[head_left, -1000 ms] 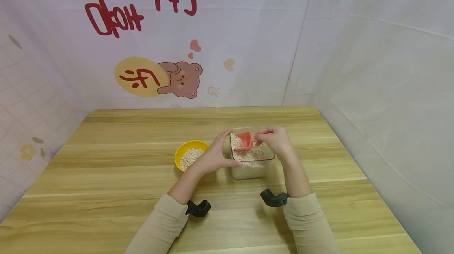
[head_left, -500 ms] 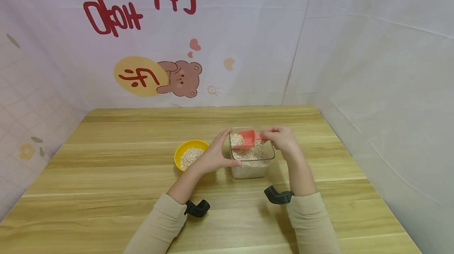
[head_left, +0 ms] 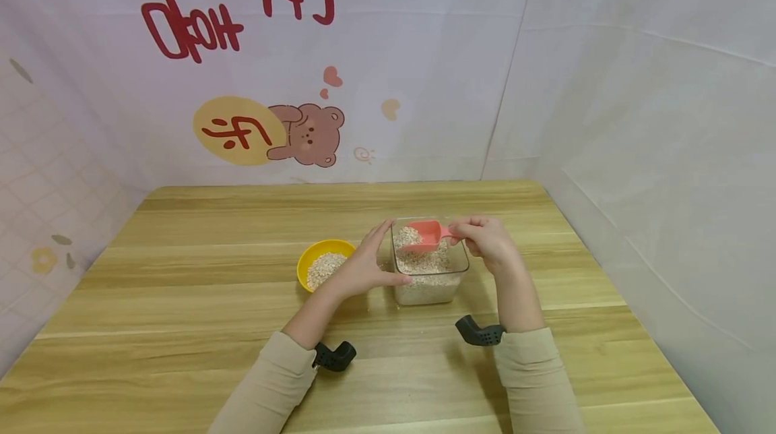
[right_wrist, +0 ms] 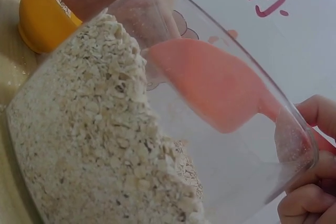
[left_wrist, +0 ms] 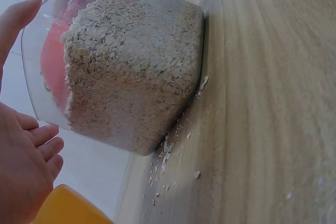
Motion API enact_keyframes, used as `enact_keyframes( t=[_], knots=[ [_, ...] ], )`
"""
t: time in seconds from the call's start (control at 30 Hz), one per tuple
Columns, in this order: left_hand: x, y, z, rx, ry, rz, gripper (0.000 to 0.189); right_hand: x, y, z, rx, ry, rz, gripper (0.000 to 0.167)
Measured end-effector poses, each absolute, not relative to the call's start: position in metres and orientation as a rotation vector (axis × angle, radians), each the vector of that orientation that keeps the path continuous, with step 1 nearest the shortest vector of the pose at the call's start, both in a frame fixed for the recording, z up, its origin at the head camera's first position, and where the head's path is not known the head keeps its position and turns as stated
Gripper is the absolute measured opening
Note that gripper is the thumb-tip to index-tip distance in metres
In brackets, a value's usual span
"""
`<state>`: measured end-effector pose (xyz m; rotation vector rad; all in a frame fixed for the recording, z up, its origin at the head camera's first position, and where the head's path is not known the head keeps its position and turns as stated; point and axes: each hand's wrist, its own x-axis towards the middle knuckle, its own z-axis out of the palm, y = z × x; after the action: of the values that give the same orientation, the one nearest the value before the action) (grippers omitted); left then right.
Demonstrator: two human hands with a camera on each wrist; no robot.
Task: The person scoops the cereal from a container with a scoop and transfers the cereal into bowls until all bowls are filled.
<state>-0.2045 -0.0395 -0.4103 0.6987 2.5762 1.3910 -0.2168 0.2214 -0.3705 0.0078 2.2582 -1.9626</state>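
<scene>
A clear square container (head_left: 433, 273) holds a bed of rolled oats (head_left: 432, 262). My left hand (head_left: 359, 273) grips its left side, thumb at the front corner and fingertips at the back corner. Between thumb and fingers of my right hand (head_left: 485, 242) is the handle of a pink scoop (head_left: 429, 234), its bowl lying over the oats inside the container. Oats show at the scoop's left end. Through the clear wall in the right wrist view, the scoop (right_wrist: 210, 85) sits at rim height, higher than much of the oats.
Left of the container stands a yellow bowl (head_left: 303, 265) with oats (head_left: 324, 268) in it, partly hidden by the left hand. Stray flakes (left_wrist: 165, 158) lie on the wooden table (head_left: 182, 313) beside the container. Behind is a white printed curtain (head_left: 424, 83).
My right hand has moved right and slightly up, drawing the scoop rightward and lifting it out of the oats to a more level pose. My left hand stays at the container.
</scene>
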Motion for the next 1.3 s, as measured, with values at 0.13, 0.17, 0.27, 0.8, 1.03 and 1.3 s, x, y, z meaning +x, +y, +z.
enact_keyframes(
  t=[0.13, 0.17, 0.27, 0.8, 1.03, 1.3],
  knots=[
    [-0.204, -0.041, -0.409, 0.698, 2.570, 1.394, 0.117, -0.216, 0.222, -0.369, 0.013, 2.230, -1.988, 0.014],
    [-0.204, -0.042, -0.409, 0.701, 2.570, 1.393, 0.116, -0.215, 0.222, -0.369, 0.012, 2.220, -1.998, 0.014],
    [-0.203, -0.043, -0.408, 0.705, 2.572, 1.390, 0.116, -0.214, 0.222, -0.368, 0.006, 2.198, -2.028, 0.013],
    [-0.195, -0.064, -0.402, 0.731, 2.638, 1.349, 0.115, -0.209, 0.220, -0.362, -0.038, 2.174, -2.076, 0.013],
    [-0.193, -0.078, -0.401, 0.736, 2.662, 1.346, 0.112, -0.208, 0.216, -0.359, -0.036, 2.140, -2.117, 0.012],
    [-0.190, -0.091, -0.399, 0.683, 2.674, 1.348, 0.114, -0.205, 0.209, -0.355, -0.066, 2.096, -2.165, 0.016]
  ],
)
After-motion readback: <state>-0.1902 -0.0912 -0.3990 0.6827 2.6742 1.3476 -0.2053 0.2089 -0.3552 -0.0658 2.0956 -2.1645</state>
